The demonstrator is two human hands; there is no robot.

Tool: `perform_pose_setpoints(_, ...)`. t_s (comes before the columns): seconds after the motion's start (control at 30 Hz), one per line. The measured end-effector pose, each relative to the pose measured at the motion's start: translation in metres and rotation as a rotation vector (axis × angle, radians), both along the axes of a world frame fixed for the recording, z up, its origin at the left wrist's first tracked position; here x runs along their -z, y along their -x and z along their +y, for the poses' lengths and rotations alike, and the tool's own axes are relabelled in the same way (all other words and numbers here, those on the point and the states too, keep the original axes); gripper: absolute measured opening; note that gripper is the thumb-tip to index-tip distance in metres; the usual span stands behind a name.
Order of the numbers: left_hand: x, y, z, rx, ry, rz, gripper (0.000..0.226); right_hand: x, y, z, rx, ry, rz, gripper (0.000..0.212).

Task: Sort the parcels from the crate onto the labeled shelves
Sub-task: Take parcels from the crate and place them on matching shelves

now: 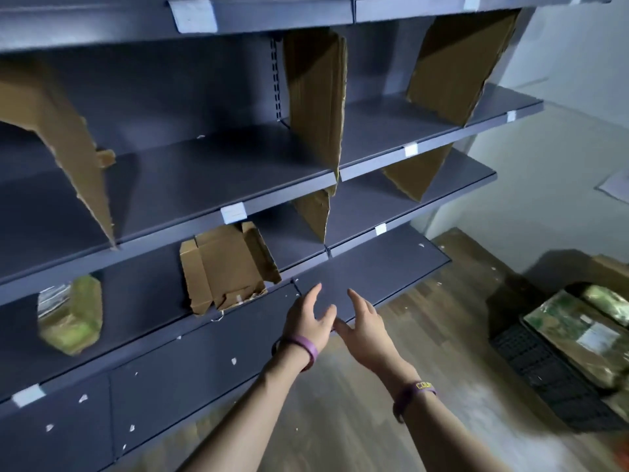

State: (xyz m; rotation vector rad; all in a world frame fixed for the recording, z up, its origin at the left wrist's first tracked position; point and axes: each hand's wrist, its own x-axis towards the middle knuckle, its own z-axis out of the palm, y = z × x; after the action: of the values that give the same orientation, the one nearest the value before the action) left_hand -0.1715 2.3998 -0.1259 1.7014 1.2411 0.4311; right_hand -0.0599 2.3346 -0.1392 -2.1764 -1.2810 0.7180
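Head cam: left hand (pixel 308 318) & right hand (pixel 362 327) both empty, fingers apart. One green parcel (pixel 69 315) shelved; several left in black crate (pixel 544 376).

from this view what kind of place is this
Probably a parcel sorting or stock room: dark metal shelves with white label tags, cardboard dividers, and a black crate of wrapped parcels on the floor.

Both forearms bare, reaching forward, close together. Left hand (pixel 308 320) empty, fingers spread and loosely curved, palm turned toward right. Right hand (pixel 364 330) empty, fingers spread, thumb tip near left thumb. Purple band on each wrist; right one carries yellow letters.
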Motion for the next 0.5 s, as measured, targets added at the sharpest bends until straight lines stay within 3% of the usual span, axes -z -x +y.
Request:
perform_pose_setpoints(0.23, 0.017, 0.044, 0.034, -0.166, 0.025, 0.07, 0.054, 0.017, 0.034, 0.052, -0.178, 0.075, 0.027, 0.07)
perform_pose_setpoints(0.5, 0.038, 0.084, 0.053, -0.226, 0.091, 0.102, 0.054, 0.027, 0.076, 0.088, -0.204, 0.136, 0.075, 0.074)
